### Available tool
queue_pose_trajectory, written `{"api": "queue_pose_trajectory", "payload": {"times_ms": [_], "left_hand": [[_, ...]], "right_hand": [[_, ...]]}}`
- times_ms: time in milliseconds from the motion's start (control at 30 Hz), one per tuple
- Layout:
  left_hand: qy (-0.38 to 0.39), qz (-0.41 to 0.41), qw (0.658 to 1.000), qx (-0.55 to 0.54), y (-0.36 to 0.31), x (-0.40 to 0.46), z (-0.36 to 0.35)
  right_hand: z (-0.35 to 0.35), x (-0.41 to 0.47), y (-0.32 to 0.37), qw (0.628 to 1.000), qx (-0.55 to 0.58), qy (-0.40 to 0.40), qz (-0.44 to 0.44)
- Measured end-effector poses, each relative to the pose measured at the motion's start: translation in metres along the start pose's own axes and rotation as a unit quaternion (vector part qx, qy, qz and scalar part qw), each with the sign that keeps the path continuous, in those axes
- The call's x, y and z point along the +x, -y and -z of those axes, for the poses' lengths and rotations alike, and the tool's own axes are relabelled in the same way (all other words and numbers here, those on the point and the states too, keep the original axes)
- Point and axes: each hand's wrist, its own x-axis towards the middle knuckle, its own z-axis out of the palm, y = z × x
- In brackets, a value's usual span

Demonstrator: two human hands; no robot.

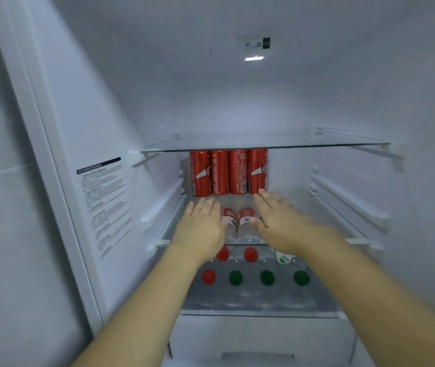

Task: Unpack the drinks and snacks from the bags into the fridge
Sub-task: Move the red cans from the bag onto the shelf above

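Observation:
Both my arms reach into the open fridge. Several red cans stand in a row at the back of the middle glass shelf. In front of them two clear bottles with red labels stand on the same shelf, between my hands. My left hand lies flat with straight fingers against the left bottle. My right hand has its fingers stretched out beside the right bottle, fingertips near the rightmost can. Neither hand grips anything.
The top glass shelf above the cans carries nothing. On the shelf below stand several bottles with red caps and green caps. A white drawer sits at the bottom. A printed label is on the left wall.

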Motion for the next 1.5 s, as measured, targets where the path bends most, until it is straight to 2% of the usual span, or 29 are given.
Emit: {"api": "queue_pose_trajectory", "payload": {"times_ms": [433,700,1133,1500], "left_hand": [[0.027,0.087,0.995,-0.027,-0.007,-0.097,0.035],[0.048,0.106,0.993,-0.031,-0.023,-0.127,0.049],[0.051,0.129,0.990,-0.024,-0.007,-0.189,0.076],[0.080,0.233,0.969,0.012,0.002,-0.244,0.093]], "right_hand": [[0.003,-0.050,0.014,0.997,0.002,0.052,0.056],[-0.003,-0.074,0.035,0.993,0.009,0.061,0.096],[-0.011,-0.090,0.096,0.987,0.036,0.075,0.140],[-0.019,-0.087,0.147,0.966,0.038,0.112,0.230]]}}
